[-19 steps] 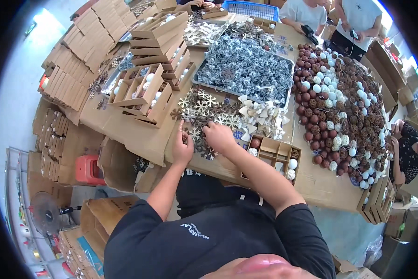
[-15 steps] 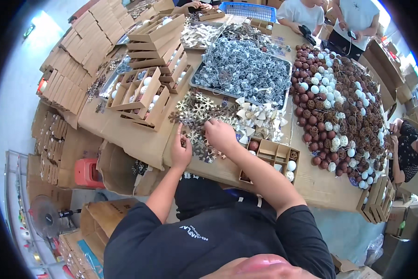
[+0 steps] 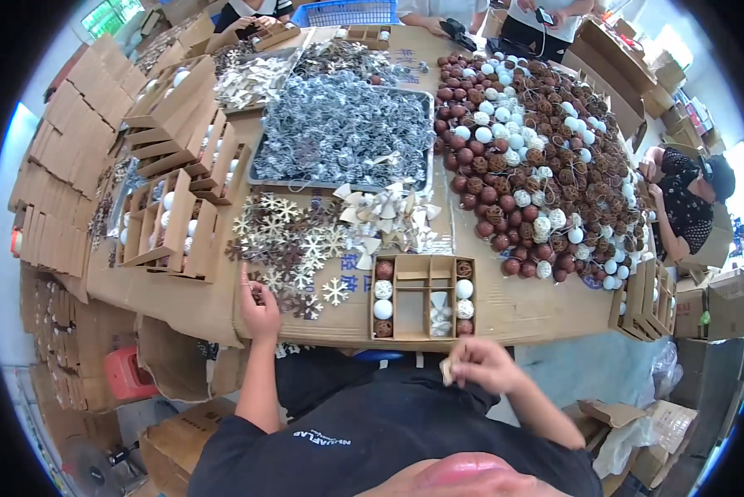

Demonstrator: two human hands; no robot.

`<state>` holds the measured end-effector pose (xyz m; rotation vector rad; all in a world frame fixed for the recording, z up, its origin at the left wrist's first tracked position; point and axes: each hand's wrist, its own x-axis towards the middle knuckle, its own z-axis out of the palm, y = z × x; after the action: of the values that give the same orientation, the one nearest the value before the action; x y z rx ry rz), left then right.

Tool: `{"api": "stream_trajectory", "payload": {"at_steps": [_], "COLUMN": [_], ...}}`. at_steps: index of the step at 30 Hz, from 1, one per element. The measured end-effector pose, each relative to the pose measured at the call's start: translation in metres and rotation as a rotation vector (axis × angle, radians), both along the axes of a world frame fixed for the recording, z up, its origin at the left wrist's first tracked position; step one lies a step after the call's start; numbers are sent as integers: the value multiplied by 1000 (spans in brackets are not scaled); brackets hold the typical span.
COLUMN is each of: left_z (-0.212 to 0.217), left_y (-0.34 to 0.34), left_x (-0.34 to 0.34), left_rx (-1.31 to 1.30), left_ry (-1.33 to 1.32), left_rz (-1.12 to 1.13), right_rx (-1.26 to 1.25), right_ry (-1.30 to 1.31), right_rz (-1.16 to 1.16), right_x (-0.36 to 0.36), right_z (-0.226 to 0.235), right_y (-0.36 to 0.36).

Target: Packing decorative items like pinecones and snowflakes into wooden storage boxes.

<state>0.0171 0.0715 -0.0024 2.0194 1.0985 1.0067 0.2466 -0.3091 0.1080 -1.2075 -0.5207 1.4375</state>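
Note:
My left hand (image 3: 261,311) is at the left edge of a spread of wooden snowflakes (image 3: 293,236), brown and pale. Its index finger points out and the other fingers curl round something dark that I cannot make out. In front of the table edge, close to my body, my right hand (image 3: 484,365) pinches a small pale wooden piece (image 3: 446,371). Just beyond that hand lies a divided cardboard box (image 3: 409,307). Brown and white balls fill its two side columns, and a pale petal-shaped ornament (image 3: 441,315) sits in the middle.
Pale wooden ornaments (image 3: 388,214) lie behind the box, near a metal tray (image 3: 429,141) heaped with silvery ornaments. Many balls (image 3: 521,166) cover the right side. Filled boxes (image 3: 169,224) are stacked at left. Other people (image 3: 693,203) work around the table.
My right hand has left the snowflakes and come back toward my body with a pale piece. My left hand stays beside the snowflakes. The view has turned rightward.

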Motion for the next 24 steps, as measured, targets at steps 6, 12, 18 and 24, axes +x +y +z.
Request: {"api": "stream_trajectory", "payload": {"at_steps": [6, 12, 18, 24], "left_z": [6, -2, -5, -2], "left_y": [-1, 2, 5, 1], "left_x": [2, 5, 4, 6], "left_rx": [64, 140, 88, 95], "left_ry": [94, 134, 226, 86], "left_rz": [-13, -55, -34, -12], "right_rx": [-498, -602, -410, -431], "right_ry": [-454, -72, -240, -428], "right_rz": [-290, -700, -1006, -883], "right_x": [-64, -23, -15, -18], "right_z": [-87, -155, -255, -250], "right_y": [-77, -51, -37, -16]}}
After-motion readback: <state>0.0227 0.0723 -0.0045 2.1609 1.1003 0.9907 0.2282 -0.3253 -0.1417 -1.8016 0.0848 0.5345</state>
